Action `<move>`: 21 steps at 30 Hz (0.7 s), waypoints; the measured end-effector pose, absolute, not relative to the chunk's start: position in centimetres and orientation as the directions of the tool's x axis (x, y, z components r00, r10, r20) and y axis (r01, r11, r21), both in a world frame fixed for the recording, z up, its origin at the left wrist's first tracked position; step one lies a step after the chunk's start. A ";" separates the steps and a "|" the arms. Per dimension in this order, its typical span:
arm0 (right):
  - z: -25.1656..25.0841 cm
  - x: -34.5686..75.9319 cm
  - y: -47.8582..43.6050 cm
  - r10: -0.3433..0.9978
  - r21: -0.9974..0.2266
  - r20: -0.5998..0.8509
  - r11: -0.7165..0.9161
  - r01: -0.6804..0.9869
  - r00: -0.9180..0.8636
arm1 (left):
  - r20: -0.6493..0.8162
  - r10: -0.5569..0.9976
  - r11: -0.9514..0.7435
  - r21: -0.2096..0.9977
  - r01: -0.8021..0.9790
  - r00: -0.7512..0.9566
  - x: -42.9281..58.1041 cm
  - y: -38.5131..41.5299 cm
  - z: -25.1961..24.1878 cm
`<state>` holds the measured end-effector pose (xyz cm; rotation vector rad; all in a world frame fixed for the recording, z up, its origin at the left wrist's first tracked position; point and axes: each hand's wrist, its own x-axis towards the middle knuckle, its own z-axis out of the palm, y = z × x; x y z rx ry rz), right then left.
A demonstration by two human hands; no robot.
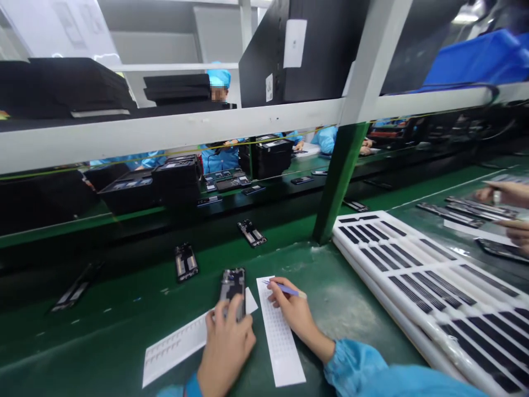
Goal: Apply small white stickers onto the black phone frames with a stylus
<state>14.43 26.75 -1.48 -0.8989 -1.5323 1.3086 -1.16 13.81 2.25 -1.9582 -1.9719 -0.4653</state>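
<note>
My left hand (226, 341) grips an open phone chassis (232, 284) and holds it down on the green bench, over a white sticker strip (177, 344). My right hand (292, 311) pinches blue tweezers (285, 289), whose tip rests on the top of a second white sticker strip (280, 336). Both sleeves are light blue.
Two more phone chassis (185, 261) (252, 232) lie on the dark conveyor belt behind. Stacked white trays (430, 281) with dark slots fill the right. A green post (336, 182) stands ahead. A co-worker's hands (506, 212) work at far right; other people sit across the line.
</note>
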 end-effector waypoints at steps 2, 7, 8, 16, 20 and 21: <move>-1.8 14.3 27.1 0.943 -0.987 0.162 0.148 -0.071 -0.290 | 0.357 0.926 0.125 0.015 0.992 -0.122 -2.7 18.3 4.2; -1.6 14.3 27.3 0.950 -0.989 0.135 0.113 -0.092 -0.283 | 0.269 0.940 0.197 0.074 0.978 -0.210 -7.8 29.2 6.5; -1.5 14.3 27.2 0.950 -0.990 0.129 0.107 -0.093 -0.284 | 0.230 0.951 0.191 0.089 0.977 -0.207 -8.7 30.5 6.3; -1.6 14.3 27.2 0.945 -0.990 0.134 0.115 -0.081 -0.300 | 0.015 0.831 0.550 0.125 0.825 -0.556 -16.7 27.6 3.5; -1.4 14.3 27.3 0.941 -0.987 0.157 0.137 -0.086 -0.301 | -0.050 0.789 0.614 0.122 0.780 -0.613 -19.8 24.9 4.1; -1.2 14.3 27.3 0.940 -0.986 0.162 0.144 -0.084 -0.299 | -0.036 0.793 0.608 0.123 0.785 -0.608 -20.2 24.6 4.6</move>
